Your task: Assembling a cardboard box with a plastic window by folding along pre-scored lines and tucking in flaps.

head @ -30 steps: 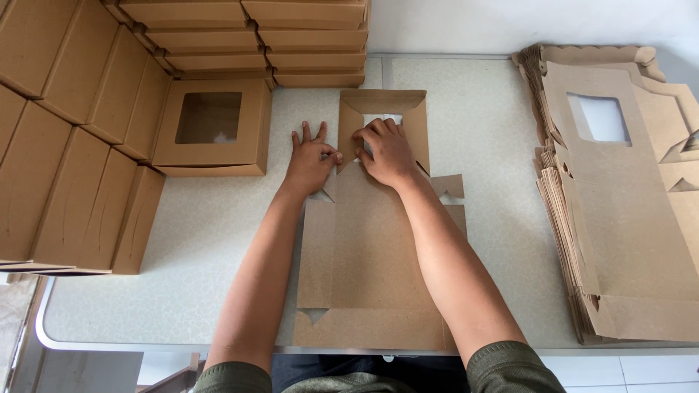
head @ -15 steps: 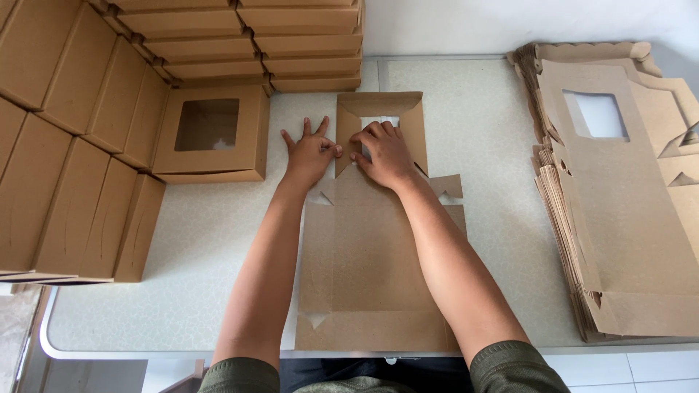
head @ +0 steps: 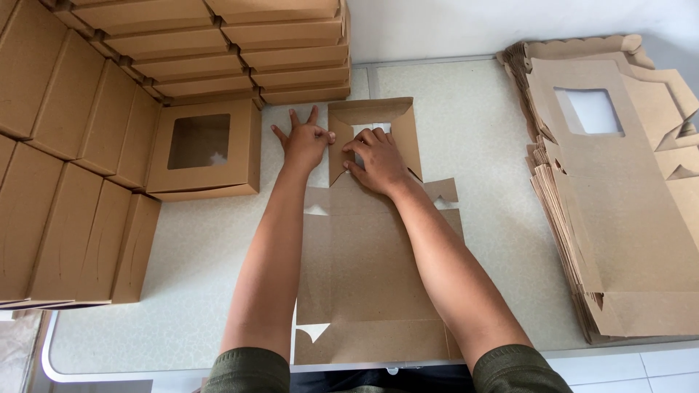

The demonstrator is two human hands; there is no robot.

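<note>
Your flat brown cardboard box blank (head: 364, 269) lies down the middle of the pale speckled table (head: 480, 145), its near end at the table's front edge. Bare tabletop runs on both sides of it. The stack of flat brown blanks (head: 619, 211) fills the right side; the finished brown windowed box (head: 205, 149) sits just left. Your left hand (head: 304, 142) presses flat, fingers spread. Your right hand (head: 377, 161) bears on the folded far panel, fingers curled together.

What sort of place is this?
Likely a small packaging workspace: a stack of flat cardboard blanks, rows of finished brown boxes, and both hands folding one blank.
</note>
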